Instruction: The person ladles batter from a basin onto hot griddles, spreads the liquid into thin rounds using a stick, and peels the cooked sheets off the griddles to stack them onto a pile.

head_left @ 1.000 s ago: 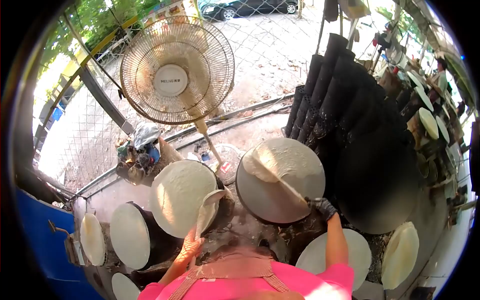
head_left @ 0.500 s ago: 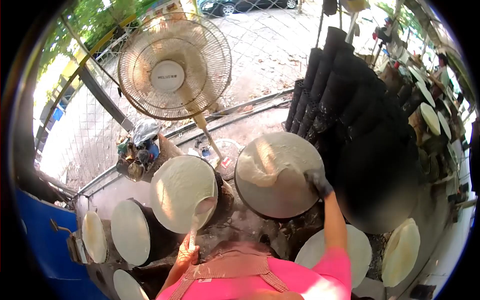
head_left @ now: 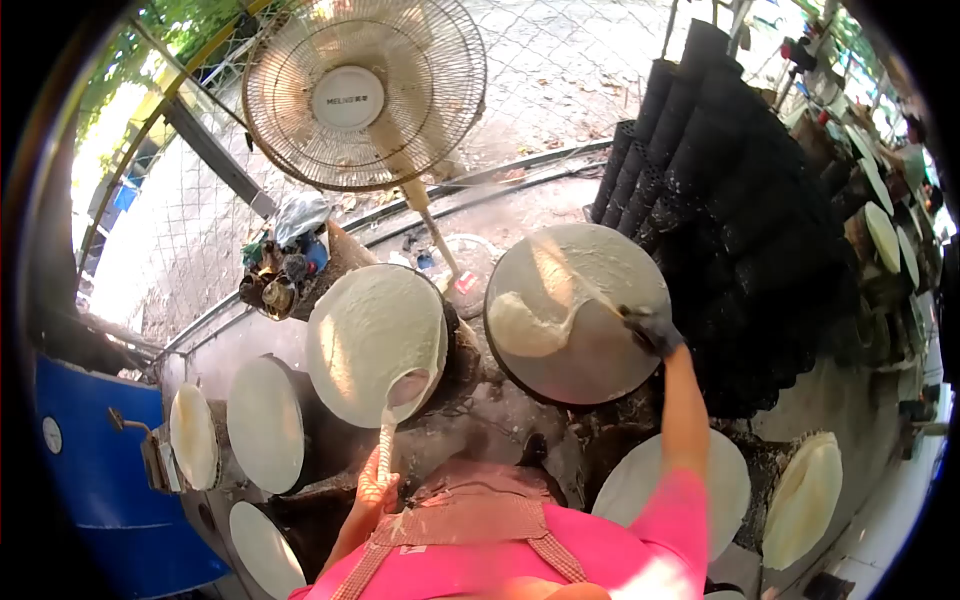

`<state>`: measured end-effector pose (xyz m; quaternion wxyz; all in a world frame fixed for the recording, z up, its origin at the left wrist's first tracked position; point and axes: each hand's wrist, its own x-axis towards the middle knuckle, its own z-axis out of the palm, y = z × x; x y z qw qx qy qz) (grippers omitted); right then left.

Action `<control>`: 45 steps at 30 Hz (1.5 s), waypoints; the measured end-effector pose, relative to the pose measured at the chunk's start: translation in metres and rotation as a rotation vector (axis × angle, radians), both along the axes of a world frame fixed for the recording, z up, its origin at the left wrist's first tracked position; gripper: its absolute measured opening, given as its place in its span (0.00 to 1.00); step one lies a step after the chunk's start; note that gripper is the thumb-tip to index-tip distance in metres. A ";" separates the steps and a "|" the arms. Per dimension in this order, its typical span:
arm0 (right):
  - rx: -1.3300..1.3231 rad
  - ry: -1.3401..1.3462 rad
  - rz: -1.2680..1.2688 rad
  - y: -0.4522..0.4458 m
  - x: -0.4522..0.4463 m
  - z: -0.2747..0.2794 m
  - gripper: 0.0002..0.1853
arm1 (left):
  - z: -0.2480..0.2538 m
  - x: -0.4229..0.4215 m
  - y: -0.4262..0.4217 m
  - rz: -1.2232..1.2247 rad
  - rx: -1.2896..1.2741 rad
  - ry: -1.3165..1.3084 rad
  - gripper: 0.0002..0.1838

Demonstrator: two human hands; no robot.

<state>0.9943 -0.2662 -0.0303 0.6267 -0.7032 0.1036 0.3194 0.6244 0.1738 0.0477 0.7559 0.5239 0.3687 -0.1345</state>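
Observation:
My left hand (head_left: 377, 488) is closed around the light wrapped handle of a long tool with a round head (head_left: 408, 388). That head rests at the lower right edge of a pale, batter-coated round griddle (head_left: 370, 335); its exact kind is unclear. My right hand (head_left: 655, 332), in a dark glove, is at the right side of a second round griddle (head_left: 590, 370). A soft lump of pale dough (head_left: 530, 325) lies on that griddle's left part, and a thin strand of it reaches to my closed fingertips. Thin wet dough coats the griddle's upper part.
A standing fan (head_left: 350, 97) faces me behind the griddles. Black cylinders (head_left: 720, 220) are stacked at the right. Other round griddles with pale sheets stand at left (head_left: 265, 424) and right (head_left: 805, 500). A blue drum (head_left: 100, 470) is at the far left.
The view has tilted down, so things sit higher. My right hand has moved up along its griddle's right side, and the dough has gathered into a lump. My left hand holds its tool much as before.

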 end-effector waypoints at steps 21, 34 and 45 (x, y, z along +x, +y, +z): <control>-1.019 -0.500 -0.233 0.277 -0.289 -0.019 0.15 | 0.028 -0.018 0.138 -0.358 -0.014 -0.036 0.34; -1.159 -0.757 -0.266 0.237 -0.287 -0.068 0.16 | 0.002 -0.071 0.173 0.011 -0.828 -0.115 0.22; -0.972 -0.527 -0.292 0.200 -0.289 -0.020 0.17 | 0.028 -0.048 0.119 -0.085 -1.245 -0.179 0.27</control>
